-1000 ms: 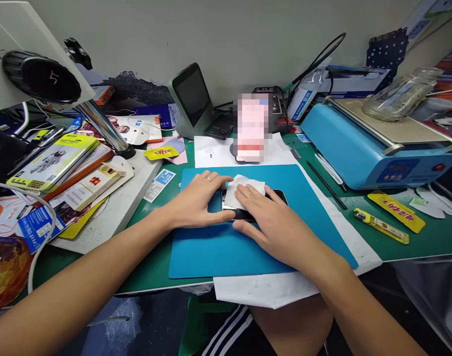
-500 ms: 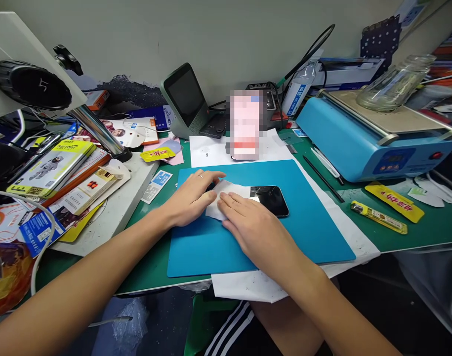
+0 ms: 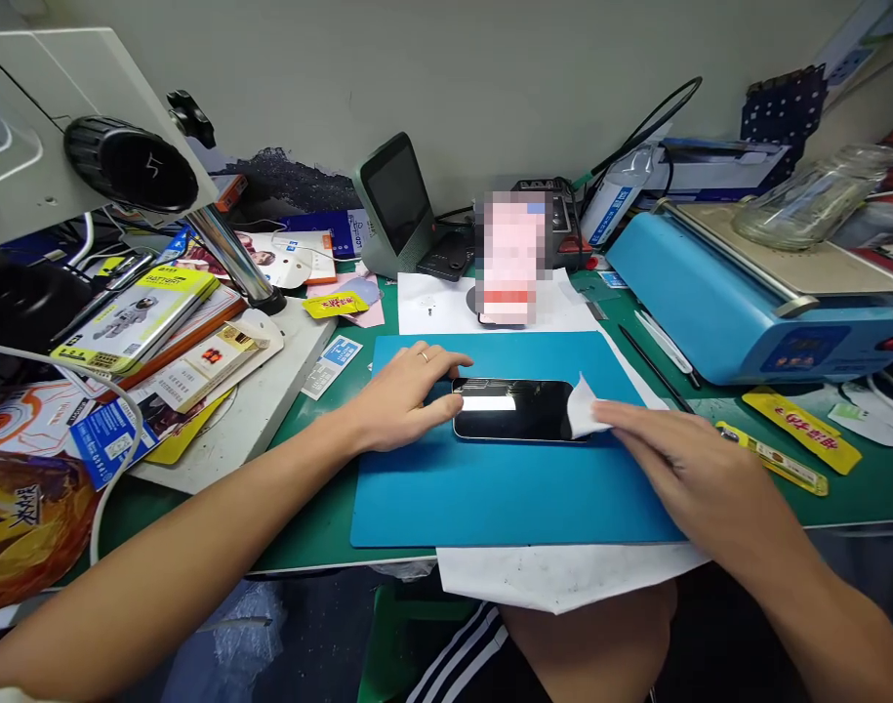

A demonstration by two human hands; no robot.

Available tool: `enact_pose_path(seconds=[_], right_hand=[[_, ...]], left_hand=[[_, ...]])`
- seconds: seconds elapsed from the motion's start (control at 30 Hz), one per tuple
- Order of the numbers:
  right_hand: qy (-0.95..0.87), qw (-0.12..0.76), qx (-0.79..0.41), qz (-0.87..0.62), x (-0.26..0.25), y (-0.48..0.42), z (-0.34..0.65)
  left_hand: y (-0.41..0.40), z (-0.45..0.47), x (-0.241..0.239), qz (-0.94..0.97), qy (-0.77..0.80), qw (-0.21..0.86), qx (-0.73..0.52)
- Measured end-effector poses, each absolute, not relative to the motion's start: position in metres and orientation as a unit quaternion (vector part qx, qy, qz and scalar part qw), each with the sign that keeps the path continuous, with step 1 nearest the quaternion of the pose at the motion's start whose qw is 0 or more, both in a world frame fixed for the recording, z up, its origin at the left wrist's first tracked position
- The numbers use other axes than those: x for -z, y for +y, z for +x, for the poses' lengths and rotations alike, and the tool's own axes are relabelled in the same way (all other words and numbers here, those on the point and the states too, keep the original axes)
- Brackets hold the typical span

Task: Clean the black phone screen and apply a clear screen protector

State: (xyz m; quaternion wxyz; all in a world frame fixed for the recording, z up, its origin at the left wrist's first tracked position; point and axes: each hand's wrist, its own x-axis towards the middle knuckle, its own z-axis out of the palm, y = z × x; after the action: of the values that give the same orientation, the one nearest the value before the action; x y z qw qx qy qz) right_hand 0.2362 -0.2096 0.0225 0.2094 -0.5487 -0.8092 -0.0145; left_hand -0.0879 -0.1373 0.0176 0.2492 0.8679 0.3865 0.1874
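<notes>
A black smartphone (image 3: 534,424) lies flat, screen up, on the blue mat (image 3: 490,498), and light reflects off its glass. My left hand (image 3: 403,398) holds the phone by its left end, thumb on the near side and fingers curled at the far corner. My right hand (image 3: 699,474) pinches a thin white wipe (image 3: 584,410), whose free end touches the right end of the phone. Most of the wipe is hidden behind my right fingers.
Behind the mat stands a blurred pink-screened phone (image 3: 515,259), with a small display (image 3: 398,195) beside it. A blue heating plate (image 3: 716,303) bearing a glass jar (image 3: 812,200) is at right. Boxes (image 3: 135,317) and a metal post (image 3: 233,254) crowd the left.
My right hand has moved right along the phone with the wipe, uncovering most of the screen. My left hand stays at the phone's left end. The whole view has shifted slightly.
</notes>
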Motion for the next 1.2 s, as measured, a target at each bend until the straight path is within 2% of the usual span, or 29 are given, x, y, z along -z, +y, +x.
enact_pose_path(seconds=[0.17, 0.3, 0.37, 0.47, 0.63, 0.83, 1.2], right_hand=[[-0.74, 0.243, 0.086, -0.621, -0.053, -0.188, 0.238], [-0.807, 0.127, 0.008, -0.576, -0.059, -0.158, 0.241], [-0.826, 0.108, -0.009, -0.553, -0.058, -0.145, 0.233], [-0.844, 0.154, -0.028, -0.513, -0.062, -0.131, 0.2], [-0.922, 0.127, -0.17, -0.325, -0.059, -0.108, 0.15], [-0.9, 0.227, -0.238, -0.285, -0.027, -0.097, 0.151], [-0.908, 0.161, -0.269, -0.277, -0.012, -0.101, 0.145]], left_hand=[[-0.139, -0.087, -0.021, 0.883, 0.374, 0.234, -0.164], [-0.139, -0.085, -0.022, 0.884, 0.378, 0.228, -0.155], [-0.138, -0.085, -0.021, 0.884, 0.378, 0.227, -0.154], [-0.137, -0.084, -0.019, 0.885, 0.374, 0.225, -0.161], [-0.137, -0.083, -0.018, 0.881, 0.38, 0.225, -0.172], [-0.135, -0.082, -0.017, 0.879, 0.381, 0.228, -0.174], [-0.135, -0.085, -0.013, 0.883, 0.373, 0.219, -0.181]])
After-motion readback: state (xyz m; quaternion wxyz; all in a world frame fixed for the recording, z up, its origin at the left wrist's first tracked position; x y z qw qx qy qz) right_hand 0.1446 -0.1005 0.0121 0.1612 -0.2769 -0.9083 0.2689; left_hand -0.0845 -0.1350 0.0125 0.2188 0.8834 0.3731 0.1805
